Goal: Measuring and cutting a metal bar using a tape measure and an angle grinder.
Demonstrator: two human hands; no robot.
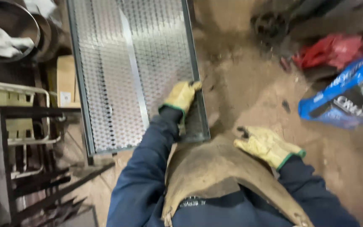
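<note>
A person in a dark blue jacket and a brown leather apron (215, 168) looks down at both gloved hands. The left hand (182, 96), in a yellow work glove, sits in the middle of the frame and closes around the right edge of a metal panel (127, 71); the fingers wrap over the frame rail near its lower right corner. The panel is a perforated sheet set in a grey frame, filling the upper middle of the frame and running up out of view, with a bright strip down its centre. The right hand (265, 145), also in a yellow glove, lies flat and open against the apron at lower right of centre, holding nothing. A blue bag (345, 94) lies on the dirt floor (240, 84) at the right edge, with something red (332, 50) above it. Dark metal racks (26, 126) fill the left side.
</note>
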